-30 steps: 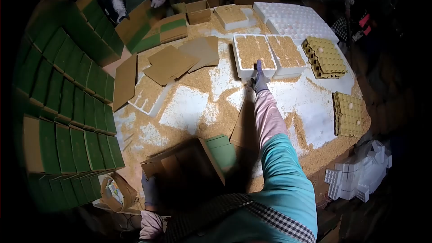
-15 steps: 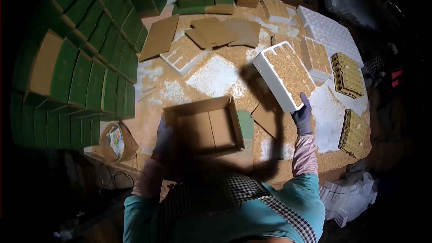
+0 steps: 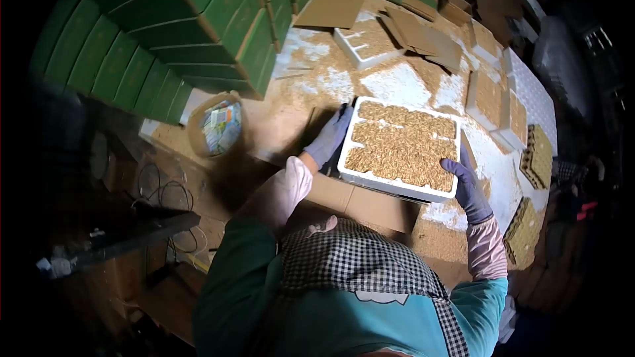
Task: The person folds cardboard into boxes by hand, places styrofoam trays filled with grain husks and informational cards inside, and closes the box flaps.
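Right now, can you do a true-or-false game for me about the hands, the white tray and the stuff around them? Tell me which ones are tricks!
1. The left hand and the right hand are on opposite sides of the white tray. True.
2. Both gloves are bright red. False: they are greyish purple.
3. Green boxes are stacked at the left of the picture. True.
4. The white tray is full of blue water. False: loose brown flakes fill it.
5. The round brown container has nothing in it. False: colourful packets or papers are inside.
6. Bumpy egg cartons sit at the right of the table. True.
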Action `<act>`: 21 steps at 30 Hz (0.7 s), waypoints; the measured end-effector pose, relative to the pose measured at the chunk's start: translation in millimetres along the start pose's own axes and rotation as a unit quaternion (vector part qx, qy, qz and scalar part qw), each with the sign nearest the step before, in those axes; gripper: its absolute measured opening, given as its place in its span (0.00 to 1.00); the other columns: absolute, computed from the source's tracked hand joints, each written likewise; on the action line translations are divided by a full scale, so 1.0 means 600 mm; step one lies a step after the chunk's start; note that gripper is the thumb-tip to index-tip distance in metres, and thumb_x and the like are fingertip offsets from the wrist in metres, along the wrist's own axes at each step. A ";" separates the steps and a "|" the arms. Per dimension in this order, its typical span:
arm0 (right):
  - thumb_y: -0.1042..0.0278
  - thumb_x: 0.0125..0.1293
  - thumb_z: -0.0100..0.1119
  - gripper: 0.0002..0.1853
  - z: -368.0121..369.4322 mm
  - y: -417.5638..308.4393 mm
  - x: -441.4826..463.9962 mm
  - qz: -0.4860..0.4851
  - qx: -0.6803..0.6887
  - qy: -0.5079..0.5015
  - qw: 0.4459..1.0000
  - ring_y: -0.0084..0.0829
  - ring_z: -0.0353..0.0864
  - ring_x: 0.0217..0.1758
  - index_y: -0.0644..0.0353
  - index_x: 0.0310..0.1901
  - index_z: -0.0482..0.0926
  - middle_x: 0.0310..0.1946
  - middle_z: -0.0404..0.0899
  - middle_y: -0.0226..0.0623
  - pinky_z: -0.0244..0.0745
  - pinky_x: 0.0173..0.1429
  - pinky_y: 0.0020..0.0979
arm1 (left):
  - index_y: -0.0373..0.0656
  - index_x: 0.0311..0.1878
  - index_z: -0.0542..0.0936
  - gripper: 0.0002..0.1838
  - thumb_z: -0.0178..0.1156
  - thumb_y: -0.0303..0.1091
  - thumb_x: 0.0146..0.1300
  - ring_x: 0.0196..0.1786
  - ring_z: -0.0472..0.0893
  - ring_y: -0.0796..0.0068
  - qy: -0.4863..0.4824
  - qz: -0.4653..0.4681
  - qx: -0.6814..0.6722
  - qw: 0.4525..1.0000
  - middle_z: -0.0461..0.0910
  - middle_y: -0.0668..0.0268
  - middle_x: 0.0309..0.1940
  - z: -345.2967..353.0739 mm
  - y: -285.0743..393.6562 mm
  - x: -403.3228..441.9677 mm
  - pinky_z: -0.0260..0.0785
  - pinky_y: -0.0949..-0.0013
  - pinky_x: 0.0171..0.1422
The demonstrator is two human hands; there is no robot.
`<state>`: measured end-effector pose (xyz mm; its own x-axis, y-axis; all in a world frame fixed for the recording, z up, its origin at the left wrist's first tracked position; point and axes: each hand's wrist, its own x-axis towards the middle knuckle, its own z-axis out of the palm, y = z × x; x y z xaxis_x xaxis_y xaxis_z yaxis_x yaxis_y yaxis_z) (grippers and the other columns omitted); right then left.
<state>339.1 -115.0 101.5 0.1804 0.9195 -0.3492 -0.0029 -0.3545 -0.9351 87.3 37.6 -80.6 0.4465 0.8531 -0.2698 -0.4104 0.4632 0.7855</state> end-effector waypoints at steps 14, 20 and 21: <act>0.78 0.59 0.64 0.44 0.015 0.071 0.074 0.034 -0.214 -0.217 0.952 0.31 0.69 0.58 0.56 0.74 0.50 0.61 0.68 0.36 0.69 0.59 0.32 | 0.39 0.45 0.81 0.17 0.63 0.36 0.52 0.45 0.80 0.49 0.311 0.219 0.659 0.649 0.81 0.52 0.41 -0.367 0.207 -0.188 0.73 0.59 0.52; 0.70 0.64 0.54 0.38 0.045 0.140 0.099 0.005 -0.723 -0.061 0.688 0.43 0.85 0.38 0.66 0.72 0.48 0.37 0.84 0.49 0.79 0.42 0.38 | 0.47 0.43 0.81 0.26 0.71 0.51 0.42 0.48 0.81 0.56 0.348 -0.089 0.738 0.571 0.83 0.57 0.43 -0.485 0.173 -0.208 0.72 0.57 0.52; 0.71 0.65 0.52 0.37 0.048 0.153 0.106 0.030 -0.742 -0.068 0.666 0.42 0.86 0.37 0.70 0.72 0.47 0.36 0.84 0.47 0.80 0.41 0.38 | 0.46 0.41 0.83 0.24 0.73 0.46 0.39 0.46 0.81 0.56 0.377 -0.081 0.723 0.573 0.83 0.57 0.42 -0.479 0.175 -0.207 0.72 0.58 0.52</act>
<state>321.8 -84.0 -8.6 0.1332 0.8671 -0.4799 0.9877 -0.0761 0.1365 -240.0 49.2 -124.3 -0.3085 0.9409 -0.1397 0.9194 0.3326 0.2097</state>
